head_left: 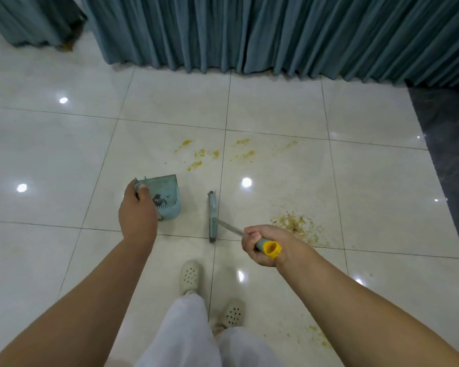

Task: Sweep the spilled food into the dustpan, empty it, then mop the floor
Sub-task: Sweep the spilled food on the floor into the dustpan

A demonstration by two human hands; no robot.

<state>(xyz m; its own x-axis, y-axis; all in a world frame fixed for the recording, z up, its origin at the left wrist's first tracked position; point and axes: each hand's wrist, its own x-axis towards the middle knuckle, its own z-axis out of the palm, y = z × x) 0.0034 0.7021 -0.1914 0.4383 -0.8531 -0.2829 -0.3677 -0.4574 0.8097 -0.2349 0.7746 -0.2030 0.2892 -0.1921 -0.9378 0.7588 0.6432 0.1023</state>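
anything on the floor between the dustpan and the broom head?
Head view: no. The strip of tile between the dustpan and the broom head is bare except a grout line. The yellow smears lie beyond it and the crumb patch lies right of the broom.

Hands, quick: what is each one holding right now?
Left hand: holds the dustpan by its handle.
Right hand: curled round the broom handle, broom head on the floor.

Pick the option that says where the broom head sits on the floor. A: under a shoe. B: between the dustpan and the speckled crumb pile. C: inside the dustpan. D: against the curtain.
B: the broom head stands on bare tile, dustpan to its left, crumb pile to its right.
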